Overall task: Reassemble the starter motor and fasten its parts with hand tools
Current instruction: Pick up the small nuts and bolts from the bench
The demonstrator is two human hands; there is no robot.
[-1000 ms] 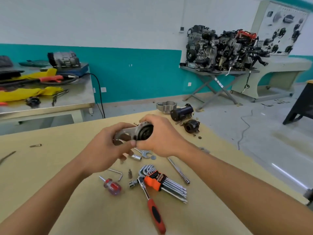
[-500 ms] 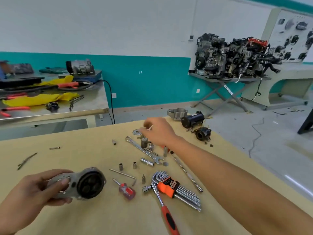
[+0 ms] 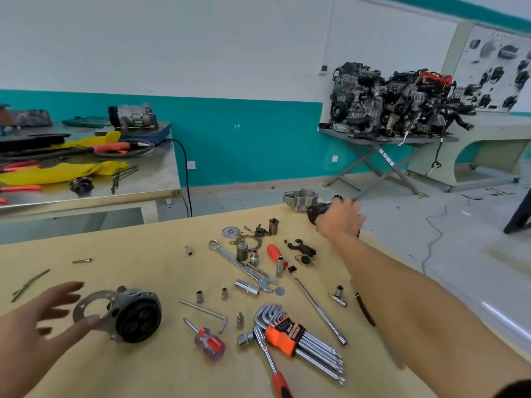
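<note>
Since 0.5 s ago: the planetary gear housing [image 3: 135,317] went from the left hand's grip to lying on the workbench [image 3: 143,248] near its near-left corner, dark gear face turned toward the near edge. The left hand [image 3: 37,328] had opened, fingers spread apart, thumb tip just touching the rim of the flange. The right hand [image 3: 340,221] had left the small parts at mid-bench and reached to the far edge.

It lay over the black motor body [image 3: 317,211], which sat just beside the grey nose housing [image 3: 300,199] at that far edge. The hand was blurred and seen from the back; could not tell whether its fingers had closed on the body or only rested on it.

Step in hand, by my judgement: fetch the motor body and bring it to the gear housing for mating.

Notes for doing it well:
- Take the body around its barrel with a full grip, not by the end; it looked heavy for a far reach.
- Lift clear of the nose housing so it is not knocked off the edge.
- Carry it above the loose sockets and the combination spanner [image 3: 241,265] at mid-bench.
- Steady the flange with the left hand while seating.

The ratchet wrench [image 3: 270,357] and hex key set [image 3: 290,331] lay together near the near edge, ready for fastening.
</note>
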